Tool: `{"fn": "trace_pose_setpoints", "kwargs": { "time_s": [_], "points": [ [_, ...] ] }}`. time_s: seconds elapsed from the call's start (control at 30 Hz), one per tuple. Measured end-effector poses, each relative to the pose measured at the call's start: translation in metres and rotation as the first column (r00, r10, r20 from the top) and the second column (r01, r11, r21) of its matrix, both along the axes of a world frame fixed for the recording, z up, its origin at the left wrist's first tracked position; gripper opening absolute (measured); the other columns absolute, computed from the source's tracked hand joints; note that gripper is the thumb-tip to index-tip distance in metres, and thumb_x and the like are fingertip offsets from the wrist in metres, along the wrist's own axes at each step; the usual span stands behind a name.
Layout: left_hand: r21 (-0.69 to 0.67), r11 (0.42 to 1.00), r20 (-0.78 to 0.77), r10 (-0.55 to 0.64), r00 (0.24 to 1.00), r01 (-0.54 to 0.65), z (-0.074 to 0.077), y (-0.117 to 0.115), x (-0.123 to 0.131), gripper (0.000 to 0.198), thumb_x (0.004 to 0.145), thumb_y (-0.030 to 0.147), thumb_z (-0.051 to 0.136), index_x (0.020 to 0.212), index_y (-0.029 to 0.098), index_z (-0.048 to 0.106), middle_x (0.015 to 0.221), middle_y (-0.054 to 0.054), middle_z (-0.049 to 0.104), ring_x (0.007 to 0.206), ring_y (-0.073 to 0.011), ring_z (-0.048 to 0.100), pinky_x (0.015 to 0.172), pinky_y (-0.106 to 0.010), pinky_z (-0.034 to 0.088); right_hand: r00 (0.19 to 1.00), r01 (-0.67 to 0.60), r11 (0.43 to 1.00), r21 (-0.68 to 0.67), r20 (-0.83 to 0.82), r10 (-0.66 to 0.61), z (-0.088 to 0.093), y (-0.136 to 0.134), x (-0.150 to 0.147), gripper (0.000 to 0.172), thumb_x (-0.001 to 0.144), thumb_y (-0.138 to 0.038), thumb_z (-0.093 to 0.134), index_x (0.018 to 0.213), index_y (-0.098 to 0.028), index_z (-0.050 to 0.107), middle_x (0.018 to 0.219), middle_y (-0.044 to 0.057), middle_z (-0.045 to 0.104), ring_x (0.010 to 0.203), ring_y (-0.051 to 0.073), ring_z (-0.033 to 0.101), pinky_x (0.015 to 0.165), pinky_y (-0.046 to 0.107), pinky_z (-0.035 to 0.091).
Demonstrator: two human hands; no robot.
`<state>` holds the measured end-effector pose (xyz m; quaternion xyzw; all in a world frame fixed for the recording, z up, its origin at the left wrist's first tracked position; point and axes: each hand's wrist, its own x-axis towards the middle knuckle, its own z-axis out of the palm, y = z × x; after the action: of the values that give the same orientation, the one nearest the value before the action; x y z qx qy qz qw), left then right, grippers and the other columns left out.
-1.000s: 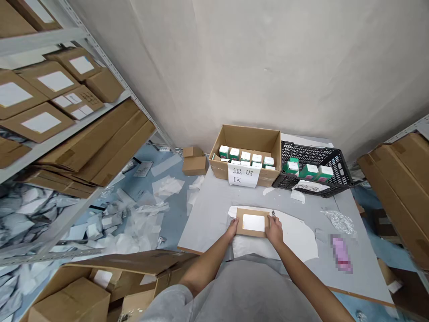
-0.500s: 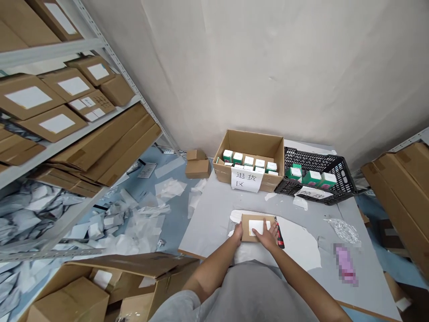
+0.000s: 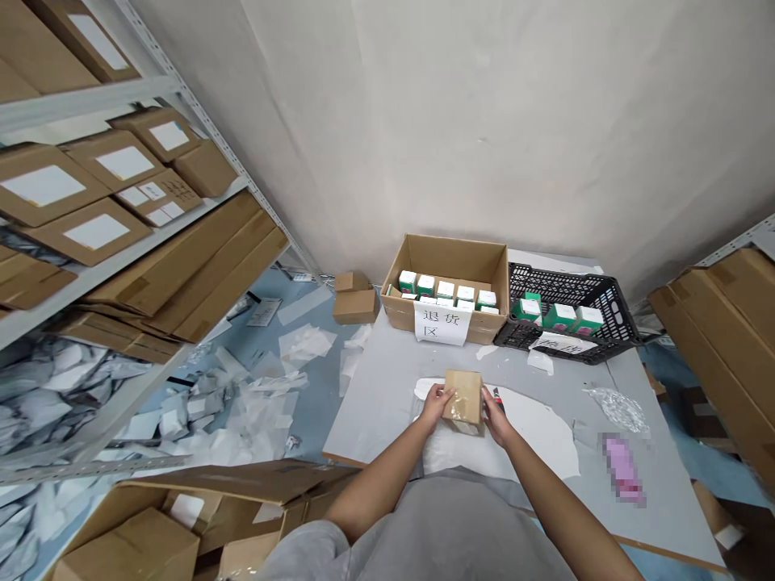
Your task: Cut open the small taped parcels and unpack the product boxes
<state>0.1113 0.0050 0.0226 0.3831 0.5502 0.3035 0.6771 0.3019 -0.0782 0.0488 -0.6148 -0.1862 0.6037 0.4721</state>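
The small box is brown, the crate black, the tabletop grey.

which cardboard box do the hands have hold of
The small cardboard box over the white patch on the table: the left hand and the right hand hold its opposite sides, while no hand touches the others.

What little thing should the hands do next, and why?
Maybe the left hand could hold the box while the right hand reaches for the red tool: shiny tape shows on the box, and the tool lies beside that hand.
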Motion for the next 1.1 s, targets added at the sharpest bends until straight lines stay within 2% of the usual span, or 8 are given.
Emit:
{"fn": "trace_pose_setpoints", "kwargs": {
  "time_s": [0.13, 0.37, 0.5, 0.6, 0.67, 0.8, 0.97, 1.1],
  "points": [
    [0.160, 0.985, -0.167, -0.037, 0.985, 0.064, 0.002, -0.001, 0.004, 0.059, 0.073, 0.057, 0.091, 0.115, 0.021, 0.069, 0.123, -0.011, 0.065, 0.112, -0.0245, 0.066, 0.103, -0.038, 0.053, 0.996, -0.037, 0.999, -0.010, -0.087, 0.036, 0.013, 0.007, -0.009, 0.087, 0.081, -0.073, 0.077, 0.157, -0.039, 0.049, 0.152, 0.008, 0.065, 0.139, 0.032, 0.063, 0.108, 0.050, 0.057],
    [-0.005, 0.978, 0.083, -0.207, 0.975, 0.208, 0.014, 0.001, -0.001, 0.080, 0.078, 0.060, 0.088, 0.142, 0.021, 0.058, 0.138, -0.017, 0.066, 0.120, -0.0301, 0.069, 0.103, -0.041, 0.054, 0.997, -0.072, 0.997, -0.020, -0.031, 0.071, 0.019, 0.010, -0.003, 0.086, 0.074, -0.058, 0.090, 0.150, -0.037, 0.055, 0.150, 0.011, 0.067, 0.131, 0.034, 0.069, 0.099, 0.048, 0.062],
    [0.038, 0.975, 0.047, -0.219, 0.975, 0.218, 0.025, 0.001, -0.001, 0.072, 0.078, 0.058, 0.088, 0.135, 0.023, 0.062, 0.144, -0.014, 0.066, 0.121, -0.0304, 0.068, 0.105, -0.042, 0.053, 0.999, -0.047, 0.999, 0.004, -0.022, 0.047, 0.022, 0.007, 0.000, 0.099, 0.069, -0.053, 0.093, 0.156, -0.038, 0.049, 0.152, 0.011, 0.065, 0.136, 0.033, 0.066, 0.104, 0.047, 0.060],
    [0.091, 0.986, 0.020, -0.143, 0.990, 0.140, 0.032, -0.001, 0.002, 0.052, 0.091, 0.067, 0.070, 0.119, 0.024, 0.064, 0.137, -0.011, 0.070, 0.127, -0.0289, 0.065, 0.108, -0.040, 0.052, 0.998, -0.046, 0.992, 0.114, 0.037, 0.042, 0.024, 0.000, 0.004, 0.122, 0.058, -0.042, 0.098, 0.165, -0.039, 0.038, 0.165, 0.009, 0.053, 0.149, 0.032, 0.054, 0.118, 0.049, 0.050],
    [0.135, 0.987, 0.006, -0.093, 0.996, 0.091, 0.034, -0.002, 0.004, 0.047, 0.094, 0.067, 0.066, 0.112, 0.024, 0.064, 0.134, -0.010, 0.071, 0.132, -0.0284, 0.062, 0.112, -0.040, 0.048, 0.995, -0.069, 0.985, 0.155, 0.078, 0.057, 0.025, -0.003, 0.006, 0.130, 0.055, -0.037, 0.098, 0.168, -0.039, 0.034, 0.171, 0.008, 0.044, 0.154, 0.032, 0.047, 0.124, 0.050, 0.044],
    [0.209, 0.975, -0.019, -0.073, 0.997, 0.076, 0.026, -0.008, 0.007, 0.042, 0.087, 0.051, 0.080, 0.113, 0.023, 0.062, 0.136, -0.012, 0.068, 0.138, -0.0293, 0.057, 0.118, -0.042, 0.043, 0.992, -0.119, 0.985, 0.126, 0.046, 0.114, 0.020, -0.007, 0.004, 0.127, 0.058, -0.041, 0.097, 0.169, -0.037, 0.034, 0.173, 0.009, 0.042, 0.157, 0.033, 0.043, 0.124, 0.052, 0.044],
    [0.153, 0.982, -0.067, -0.099, 0.993, 0.108, 0.002, -0.014, -0.002, 0.050, 0.077, 0.029, 0.087, 0.119, 0.023, 0.061, 0.139, -0.011, 0.064, 0.134, -0.0295, 0.059, 0.115, -0.046, 0.048, 0.992, -0.117, 0.991, 0.070, 0.064, 0.112, -0.002, -0.009, -0.002, 0.119, 0.063, -0.048, 0.093, 0.167, -0.031, 0.038, 0.174, 0.011, 0.038, 0.160, 0.034, 0.036, 0.123, 0.051, 0.044],
    [0.110, 0.984, -0.076, -0.130, 0.989, 0.138, -0.008, -0.009, -0.010, 0.065, 0.070, 0.024, 0.089, 0.130, 0.022, 0.063, 0.150, -0.015, 0.057, 0.135, -0.0322, 0.060, 0.115, -0.048, 0.049, 0.985, -0.104, 0.994, 0.034, 0.142, 0.098, -0.015, -0.009, 0.003, 0.111, 0.062, -0.041, 0.092, 0.163, -0.031, 0.047, 0.171, 0.013, 0.042, 0.153, 0.036, 0.047, 0.120, 0.053, 0.047]
  ]
}}
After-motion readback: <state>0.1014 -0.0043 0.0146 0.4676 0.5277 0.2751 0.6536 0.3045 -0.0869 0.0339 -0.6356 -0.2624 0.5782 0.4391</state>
